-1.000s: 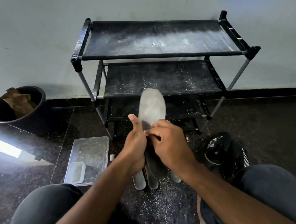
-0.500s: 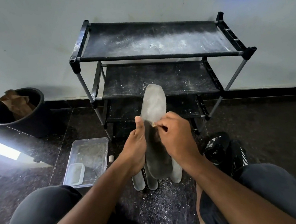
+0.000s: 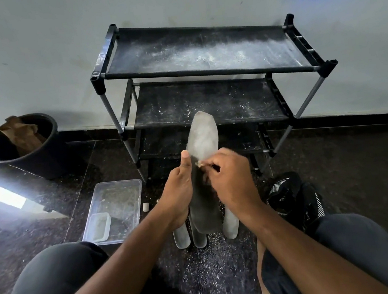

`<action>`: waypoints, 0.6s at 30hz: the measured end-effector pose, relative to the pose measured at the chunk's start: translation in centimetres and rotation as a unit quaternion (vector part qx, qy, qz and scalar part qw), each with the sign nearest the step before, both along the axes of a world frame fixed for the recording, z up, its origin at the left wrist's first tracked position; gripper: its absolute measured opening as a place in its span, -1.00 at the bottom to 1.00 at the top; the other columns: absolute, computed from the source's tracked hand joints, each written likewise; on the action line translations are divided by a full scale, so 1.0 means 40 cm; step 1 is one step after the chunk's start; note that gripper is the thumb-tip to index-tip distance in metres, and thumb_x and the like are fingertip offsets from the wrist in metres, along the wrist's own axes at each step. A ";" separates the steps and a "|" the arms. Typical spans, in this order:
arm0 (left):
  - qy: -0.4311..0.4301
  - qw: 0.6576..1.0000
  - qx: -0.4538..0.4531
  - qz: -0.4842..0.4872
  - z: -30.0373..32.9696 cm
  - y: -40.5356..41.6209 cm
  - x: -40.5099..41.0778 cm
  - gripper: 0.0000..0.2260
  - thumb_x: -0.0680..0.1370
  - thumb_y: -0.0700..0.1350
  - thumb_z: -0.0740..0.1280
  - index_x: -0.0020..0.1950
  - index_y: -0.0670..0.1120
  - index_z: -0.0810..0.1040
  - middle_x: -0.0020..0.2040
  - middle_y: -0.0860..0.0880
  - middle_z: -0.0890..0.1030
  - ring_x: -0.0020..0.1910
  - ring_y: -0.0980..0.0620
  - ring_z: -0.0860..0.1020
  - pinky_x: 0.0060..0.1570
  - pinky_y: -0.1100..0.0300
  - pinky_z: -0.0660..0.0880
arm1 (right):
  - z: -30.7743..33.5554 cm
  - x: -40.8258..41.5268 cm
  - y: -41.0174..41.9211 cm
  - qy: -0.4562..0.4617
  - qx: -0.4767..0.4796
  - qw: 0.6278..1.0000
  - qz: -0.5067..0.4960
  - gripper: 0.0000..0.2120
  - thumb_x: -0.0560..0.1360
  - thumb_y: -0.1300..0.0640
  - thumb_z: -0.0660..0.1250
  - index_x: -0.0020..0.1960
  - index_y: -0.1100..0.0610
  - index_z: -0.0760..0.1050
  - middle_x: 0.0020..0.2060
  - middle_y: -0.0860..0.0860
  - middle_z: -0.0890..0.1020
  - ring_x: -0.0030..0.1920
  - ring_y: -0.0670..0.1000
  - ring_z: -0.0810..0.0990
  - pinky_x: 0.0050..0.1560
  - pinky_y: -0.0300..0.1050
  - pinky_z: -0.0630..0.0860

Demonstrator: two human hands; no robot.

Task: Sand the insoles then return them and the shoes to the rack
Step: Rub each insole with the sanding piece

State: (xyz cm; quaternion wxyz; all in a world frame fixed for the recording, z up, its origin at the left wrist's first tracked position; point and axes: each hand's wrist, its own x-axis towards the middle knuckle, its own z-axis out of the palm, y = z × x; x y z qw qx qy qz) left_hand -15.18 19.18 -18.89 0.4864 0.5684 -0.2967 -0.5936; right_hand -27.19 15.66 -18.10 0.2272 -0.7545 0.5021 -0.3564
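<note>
The insole stood nearly upright in front of the rack, its pale toe end uppermost and its dark heel end low between the hands. The left hand gripped its left edge, thumb laid up along it. The right hand pinched a small scrap of sandpaper against the insole's face. Three more insoles lay on the floor beneath, amid pale dust. Black shoes sat to the right, a clear plastic tray to the left, a black bucket farther left.
</note>
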 end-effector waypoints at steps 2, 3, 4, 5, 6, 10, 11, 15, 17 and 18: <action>0.014 0.999 0.014 0.036 -0.003 -0.009 0.017 -0.38 0.70 0.26 0.04 0.11 -0.21 0.68 -0.02 -0.18 0.75 -0.02 -0.05 0.74 -0.01 0.11 0.66 | -0.010 0.018 0.028 0.034 -0.002 0.997 0.076 -0.94 0.50 0.30 0.43 -0.08 0.23 0.69 -0.18 0.05 0.61 -0.11 -0.02 0.55 -0.06 -0.19 0.51; 0.019 0.998 0.021 0.047 -0.003 -0.013 0.022 -0.39 0.70 0.26 0.05 0.12 -0.21 0.67 0.00 -0.18 0.75 -0.02 -0.05 0.74 -0.03 0.11 0.65 | -0.015 0.025 0.039 0.051 -0.008 0.994 0.100 -0.92 0.51 0.30 0.40 -0.09 0.25 0.68 -0.19 0.06 0.59 -0.09 -0.01 0.53 -0.04 -0.16 0.49; 0.020 0.998 0.029 0.053 -0.003 -0.015 0.024 -0.39 0.70 0.26 0.06 0.13 -0.20 0.67 0.00 -0.18 0.75 -0.01 -0.06 0.74 -0.02 0.10 0.65 | -0.019 0.028 0.041 0.061 -0.015 0.992 0.109 -0.90 0.52 0.30 0.37 -0.10 0.27 0.67 -0.19 0.06 0.57 -0.08 0.00 0.51 -0.03 -0.17 0.47; 0.022 0.998 0.034 0.056 -0.002 -0.016 0.024 -0.40 0.70 0.26 0.06 0.14 -0.20 0.67 0.01 -0.18 0.75 0.00 -0.08 0.74 0.00 0.08 0.65 | -0.021 0.028 0.038 0.065 -0.020 0.992 0.104 -0.89 0.53 0.30 0.36 -0.10 0.27 0.66 -0.20 0.06 0.56 -0.07 0.00 0.50 -0.03 -0.22 0.45; 0.024 0.997 0.034 0.058 -0.002 -0.016 0.022 -0.40 0.70 0.26 0.07 0.15 -0.20 0.67 0.02 -0.19 0.75 0.02 -0.09 0.74 0.03 0.05 0.65 | -0.021 0.025 0.034 0.064 -0.028 0.993 0.092 -0.90 0.53 0.29 0.36 -0.09 0.27 0.66 -0.19 0.06 0.56 -0.07 0.00 0.50 -0.03 -0.27 0.43; 0.032 0.997 0.031 0.063 0.000 -0.018 0.019 -0.39 0.69 0.26 0.08 0.16 -0.22 0.67 0.05 -0.22 0.74 0.08 -0.14 0.73 0.16 -0.03 0.64 | -0.018 0.017 0.023 0.064 -0.042 0.996 0.048 -0.90 0.56 0.29 0.35 -0.08 0.26 0.64 -0.19 0.04 0.53 -0.13 0.01 0.53 -0.09 -0.09 0.54; 0.033 0.997 0.029 0.063 0.000 -0.018 0.017 -0.39 0.69 0.26 0.09 0.14 -0.23 0.68 0.03 -0.22 0.74 0.07 -0.15 0.73 0.17 -0.05 0.64 | -0.018 0.013 0.019 0.058 -0.042 0.997 0.035 -0.91 0.56 0.29 0.36 -0.08 0.26 0.63 -0.18 0.03 0.53 -0.14 0.01 0.54 -0.12 -0.05 0.55; 0.021 0.998 0.025 0.060 0.000 -0.012 0.006 -0.42 0.70 0.24 0.09 0.06 -0.20 0.69 -0.02 -0.19 0.76 0.01 -0.12 0.74 0.08 0.00 0.67 | -0.022 -0.001 -0.004 -0.026 -0.002 0.998 -0.055 -0.96 0.51 0.29 0.44 -0.06 0.23 0.67 -0.16 -0.01 0.59 -0.15 -0.06 0.60 -0.10 -0.08 0.59; 0.031 0.997 0.030 0.063 -0.002 -0.011 0.010 -0.41 0.70 0.24 0.09 0.06 -0.21 0.69 -0.01 -0.20 0.75 0.02 -0.12 0.74 0.06 0.02 0.67 | -0.023 0.006 0.005 -0.026 0.000 0.999 -0.037 -0.96 0.50 0.30 0.45 -0.06 0.22 0.67 -0.16 0.00 0.60 -0.14 -0.06 0.61 -0.08 -0.09 0.59; 0.044 0.996 0.034 0.070 -0.003 -0.011 0.013 -0.41 0.70 0.24 0.09 0.08 -0.22 0.68 0.01 -0.22 0.75 0.03 -0.14 0.74 0.08 0.00 0.66 | -0.025 0.014 0.019 -0.009 -0.013 1.000 -0.003 -0.96 0.51 0.31 0.43 -0.08 0.23 0.67 -0.17 0.01 0.59 -0.13 -0.04 0.59 -0.07 -0.08 0.58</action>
